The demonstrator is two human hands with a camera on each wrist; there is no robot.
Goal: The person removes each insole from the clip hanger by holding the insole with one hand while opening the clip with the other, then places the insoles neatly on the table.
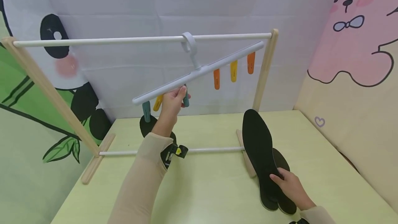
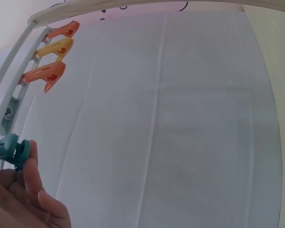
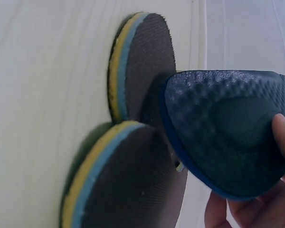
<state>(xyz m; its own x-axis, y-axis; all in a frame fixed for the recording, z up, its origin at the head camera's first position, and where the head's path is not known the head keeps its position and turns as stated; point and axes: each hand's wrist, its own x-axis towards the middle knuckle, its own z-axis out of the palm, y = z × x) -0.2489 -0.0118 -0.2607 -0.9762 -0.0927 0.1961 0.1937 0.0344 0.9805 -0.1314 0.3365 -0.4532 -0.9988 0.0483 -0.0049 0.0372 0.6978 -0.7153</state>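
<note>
My left hand [image 1: 174, 100] pinches a teal clip [image 1: 186, 99] on the underside of a white clip hanger [image 1: 168, 87]. The hanger hooks over the rack's top rail and tilts down to the left. In the left wrist view, thumb and finger squeeze that teal clip [image 2: 12, 149]. My right hand [image 1: 290, 186] grips a black insole [image 1: 256, 137], its wide end up. Below it lie more dark insoles [image 3: 121, 185] with yellow and blue layered edges. Another black rounded shape [image 1: 146, 126] shows under the left teal clip [image 1: 146, 111], partly hidden by my forearm.
A wooden rack frame [image 1: 53, 96] with white rails [image 1: 102, 40] stands on the pale table [image 1: 214, 189]. Orange [image 1: 216, 78] and yellow clips [image 1: 233, 71] hang along the hanger's right half. White cloth and cartoon-printed walls enclose the back and sides.
</note>
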